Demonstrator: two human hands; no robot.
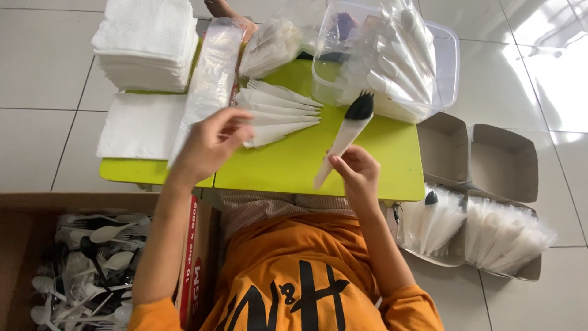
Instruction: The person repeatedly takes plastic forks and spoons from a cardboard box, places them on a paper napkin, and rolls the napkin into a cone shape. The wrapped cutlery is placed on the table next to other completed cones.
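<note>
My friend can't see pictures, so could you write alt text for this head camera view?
Seen from above, a person's right hand holds a napkin-wrapped black utensil over a lime-green table, while the left hand reaches toward a clear plastic sleeve. Folded napkins lie between them.

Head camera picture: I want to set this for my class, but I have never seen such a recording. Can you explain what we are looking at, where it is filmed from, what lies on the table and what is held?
No machine here: a person's two bare hands, filmed looking down from a camera on their head. They sit at a low green table. The right hand holds a narrow white sleeve with a black utensil end sticking out. The left hand reaches to a stack of clear plastic bags. On the table lie folded napkin sleeves, white napkin stacks and a clear tub. A box of plastic cutlery sits on the floor.
</note>
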